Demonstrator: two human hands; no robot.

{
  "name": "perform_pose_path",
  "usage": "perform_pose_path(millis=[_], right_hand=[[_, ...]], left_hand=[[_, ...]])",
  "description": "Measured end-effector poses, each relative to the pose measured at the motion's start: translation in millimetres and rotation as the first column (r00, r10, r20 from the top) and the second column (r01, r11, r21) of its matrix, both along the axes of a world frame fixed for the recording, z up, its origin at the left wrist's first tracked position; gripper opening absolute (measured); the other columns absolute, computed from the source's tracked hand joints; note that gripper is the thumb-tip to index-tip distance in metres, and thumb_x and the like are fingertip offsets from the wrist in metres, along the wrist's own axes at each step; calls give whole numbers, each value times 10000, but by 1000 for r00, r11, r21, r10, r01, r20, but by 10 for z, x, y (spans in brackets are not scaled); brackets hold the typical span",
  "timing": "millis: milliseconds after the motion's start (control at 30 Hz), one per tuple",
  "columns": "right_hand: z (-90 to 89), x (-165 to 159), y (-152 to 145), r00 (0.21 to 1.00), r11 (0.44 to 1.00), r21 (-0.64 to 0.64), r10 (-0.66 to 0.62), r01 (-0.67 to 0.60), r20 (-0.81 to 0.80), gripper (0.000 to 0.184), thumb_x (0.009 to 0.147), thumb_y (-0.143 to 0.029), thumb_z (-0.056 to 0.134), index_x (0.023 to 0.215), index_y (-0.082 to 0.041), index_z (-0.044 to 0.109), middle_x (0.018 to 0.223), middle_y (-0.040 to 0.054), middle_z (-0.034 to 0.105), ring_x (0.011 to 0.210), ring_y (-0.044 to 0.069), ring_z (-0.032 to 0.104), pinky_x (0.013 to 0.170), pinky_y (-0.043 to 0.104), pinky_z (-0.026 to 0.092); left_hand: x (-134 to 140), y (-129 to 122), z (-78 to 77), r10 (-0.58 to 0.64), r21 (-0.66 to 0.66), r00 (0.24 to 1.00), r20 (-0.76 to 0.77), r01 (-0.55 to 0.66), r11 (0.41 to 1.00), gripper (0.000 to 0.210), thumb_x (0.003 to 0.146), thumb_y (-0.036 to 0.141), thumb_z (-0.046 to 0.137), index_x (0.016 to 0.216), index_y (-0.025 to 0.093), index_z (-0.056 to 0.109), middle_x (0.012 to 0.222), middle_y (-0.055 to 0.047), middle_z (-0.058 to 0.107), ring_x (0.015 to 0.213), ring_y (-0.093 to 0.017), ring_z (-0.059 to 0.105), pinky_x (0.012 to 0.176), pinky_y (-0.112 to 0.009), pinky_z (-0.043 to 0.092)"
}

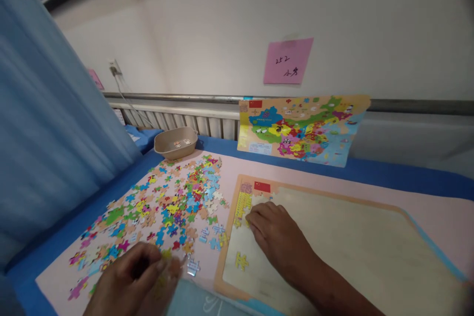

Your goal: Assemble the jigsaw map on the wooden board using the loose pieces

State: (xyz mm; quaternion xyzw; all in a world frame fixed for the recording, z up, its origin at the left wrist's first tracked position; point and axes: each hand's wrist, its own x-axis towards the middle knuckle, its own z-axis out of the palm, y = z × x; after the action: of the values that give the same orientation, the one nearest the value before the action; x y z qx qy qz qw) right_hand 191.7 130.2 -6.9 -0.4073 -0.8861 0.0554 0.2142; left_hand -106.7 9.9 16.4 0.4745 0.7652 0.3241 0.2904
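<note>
A puzzle board (351, 237) with an orange rim lies in front of me. Its upper left corner bears a small red flag and joined yellow pieces. My right hand (274, 232) rests over these, its fingers closed down on a yellow puzzle piece (247, 222) mostly hidden beneath them. A loose yellow piece (242, 260) lies lower on the board. At the lower left, my left hand (129, 276) is closed in a pinch, partly smeared by motion; yellow puzzle piece colour shows at its fingertips. Loose colourful puzzle pieces (177, 207) spread beyond it.
A beige basket (170, 144) with a few pieces stands at the back left. A printed map picture (296, 133) leans against the wall behind the board. A blue curtain (55, 148) hangs at the left. A pink note (288, 61) is stuck on the wall.
</note>
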Motion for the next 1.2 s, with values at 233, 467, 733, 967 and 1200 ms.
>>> perform_pose_path(millis=[233, 467, 733, 967, 1200], right_hand=[[54, -48, 7, 907, 971, -237, -108, 9, -407, 181, 1025, -229, 483, 1036, -207, 663, 974, 56, 688, 897, 206, 642, 803, 357, 510], [-51, -51, 52, 930, 965, -253, -156, 71, -334, 228, 896, -166, 667, 1122, -193, 658, 1086, 77, 681, 1026, 256, 623, 911, 427, 496], [-86, -70, 68, 964, 993, -99, -93, 71, -248, 189, 885, -169, 703, 1062, -210, 647, 1027, 72, 674, 980, 262, 621, 859, 422, 485], [-78, -54, 65, 983, 998, -13, -58, 56, -176, 152, 918, -177, 637, 1068, -199, 645, 1012, 83, 689, 960, 267, 625, 849, 428, 470], [-256, 19, 218, 980, 996, 43, -66, 76, -190, 262, 987, -403, 507, 1066, -205, 660, 1054, 128, 715, 1028, 322, 658, 839, 473, 485]], left_hand=[[871, 982, 15, -226, 171, 874, 429, 167, 971, 218, 624, 365, 730, 639, 193, 597, 577, 34, 541, 539, -115, 479, 525, -230, 365], [1156, 1208, -258, -208, 185, 802, 560, 123, 975, 199, 607, 302, 743, 628, 179, 587, 521, 52, 510, 478, -78, 416, 472, -204, 306], [1126, 1207, -295, -212, 170, 780, 589, 137, 976, 163, 613, 284, 718, 643, 181, 595, 518, 48, 531, 465, -80, 436, 466, -206, 303], [1136, 1223, -223, -228, 177, 802, 552, 155, 972, 121, 649, 265, 705, 656, 177, 623, 541, 37, 566, 486, -93, 478, 488, -213, 349], [146, 1011, 513, -182, 454, 940, 290, 33, 891, 130, 765, 299, 739, 785, 172, 722, 667, 11, 682, 593, -112, 604, 589, -222, 468]])
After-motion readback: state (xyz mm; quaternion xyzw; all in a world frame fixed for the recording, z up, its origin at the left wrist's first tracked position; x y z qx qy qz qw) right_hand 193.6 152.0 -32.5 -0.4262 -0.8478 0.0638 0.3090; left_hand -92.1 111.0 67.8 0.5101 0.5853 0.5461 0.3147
